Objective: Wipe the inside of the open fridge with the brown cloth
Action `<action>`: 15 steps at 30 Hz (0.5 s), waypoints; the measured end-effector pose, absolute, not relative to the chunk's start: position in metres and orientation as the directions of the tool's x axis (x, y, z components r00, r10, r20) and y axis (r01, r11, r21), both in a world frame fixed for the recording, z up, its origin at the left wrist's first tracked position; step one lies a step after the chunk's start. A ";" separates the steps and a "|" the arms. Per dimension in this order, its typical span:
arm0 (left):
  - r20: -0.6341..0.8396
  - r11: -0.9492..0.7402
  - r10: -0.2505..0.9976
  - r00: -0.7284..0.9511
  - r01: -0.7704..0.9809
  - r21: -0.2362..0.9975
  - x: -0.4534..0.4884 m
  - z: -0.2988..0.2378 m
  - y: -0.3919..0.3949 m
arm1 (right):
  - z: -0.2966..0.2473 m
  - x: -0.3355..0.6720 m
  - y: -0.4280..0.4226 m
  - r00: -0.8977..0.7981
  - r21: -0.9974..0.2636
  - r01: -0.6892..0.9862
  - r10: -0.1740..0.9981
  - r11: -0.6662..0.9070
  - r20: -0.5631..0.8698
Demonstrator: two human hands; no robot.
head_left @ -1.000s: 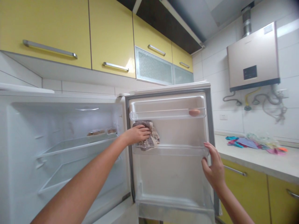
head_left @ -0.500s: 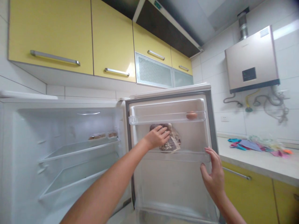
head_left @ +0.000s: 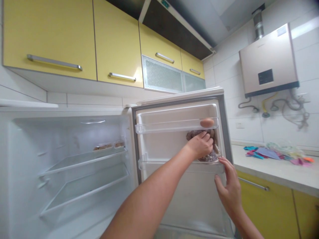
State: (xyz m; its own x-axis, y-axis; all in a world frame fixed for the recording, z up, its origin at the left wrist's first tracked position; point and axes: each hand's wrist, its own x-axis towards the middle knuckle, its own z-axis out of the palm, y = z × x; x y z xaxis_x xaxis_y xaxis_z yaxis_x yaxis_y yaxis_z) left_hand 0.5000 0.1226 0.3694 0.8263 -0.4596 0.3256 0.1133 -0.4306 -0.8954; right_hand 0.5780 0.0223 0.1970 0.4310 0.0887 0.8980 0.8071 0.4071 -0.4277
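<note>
A small white fridge stands open, its door (head_left: 179,149) swung out to the right. My left hand (head_left: 200,146) presses a brown patterned cloth (head_left: 213,155) against the door's inner wall, at its right side just above the middle door shelf (head_left: 164,163). My right hand (head_left: 228,187) grips the door's right edge, fingers curled round it. An egg (head_left: 207,122) lies at the right end of the clear top door shelf (head_left: 171,125).
Inside the fridge are two glass shelves (head_left: 82,159), with small food packs (head_left: 108,145) on the upper one. Yellow wall cabinets (head_left: 74,43) hang overhead. A counter (head_left: 276,171) to the right carries colourful cloths (head_left: 276,151). A water heater (head_left: 269,61) is mounted on the tiled wall.
My left hand has slid the cloth from the left side of the door's inner wall across to the right side. My right hand has stayed on the door's edge.
</note>
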 end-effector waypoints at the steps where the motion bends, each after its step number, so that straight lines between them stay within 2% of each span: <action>1: 0.320 -0.425 -0.468 0.824 0.108 -0.899 0.497 0.369 0.127 | 0.198 0.578 0.022 0.436 -0.433 0.803 0.092 0.411 0.895; 9: 0.241 -0.350 -0.565 0.789 0.035 -0.936 0.448 0.361 0.175 | 0.198 0.586 0.024 0.407 -0.410 0.823 0.097 0.393 0.908; 15: 0.157 -0.352 -0.456 0.876 -0.016 -0.936 0.380 0.373 0.209 | 0.196 0.594 0.030 0.441 -0.450 0.792 0.124 0.412 0.889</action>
State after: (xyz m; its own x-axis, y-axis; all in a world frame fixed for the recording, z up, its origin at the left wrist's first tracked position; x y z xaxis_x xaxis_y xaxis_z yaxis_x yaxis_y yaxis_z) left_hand 0.3796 0.2088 0.3730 0.8759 -0.4562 0.1570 -0.0156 -0.3520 -0.9359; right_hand 0.5941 0.0300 0.1965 0.4411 0.1237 0.8889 0.7923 0.4116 -0.4504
